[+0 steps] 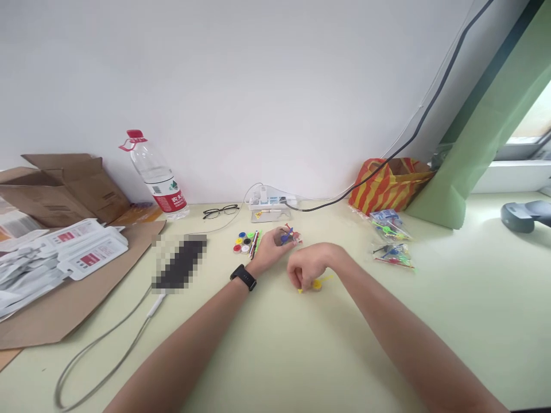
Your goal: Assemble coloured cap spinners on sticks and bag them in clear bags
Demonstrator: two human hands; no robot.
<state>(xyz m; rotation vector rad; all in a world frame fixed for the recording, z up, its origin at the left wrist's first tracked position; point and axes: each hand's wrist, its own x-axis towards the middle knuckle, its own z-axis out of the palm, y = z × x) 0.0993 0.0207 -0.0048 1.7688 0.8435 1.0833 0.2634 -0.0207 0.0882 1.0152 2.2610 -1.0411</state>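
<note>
My left hand (272, 248), with a black watch on its wrist, rests on the table. Its thumb and fingers curve apart around a small heap of blue and red plastic pieces (290, 235). Closer to me, my right hand (310, 265) is bent down with its fingertips pinched at a small yellow plastic piece (300, 291), mostly hidden by the fingers. Right beside those fingertips lies a round yellow disc (317, 284), with a thin yellow stick (328, 277) next to it. Left of my left hand are several coloured discs (245, 241) and a bunch of thin sticks (254, 244).
Two clear bags of coloured parts (392, 256) lie to the right. Behind stand a power strip (272, 199), glasses (220, 211), a water bottle (159, 175) and a striped bag (379, 186). Cardboard (81, 304), a blurred dark device (181, 267) and its cable (92, 344) occupy the left.
</note>
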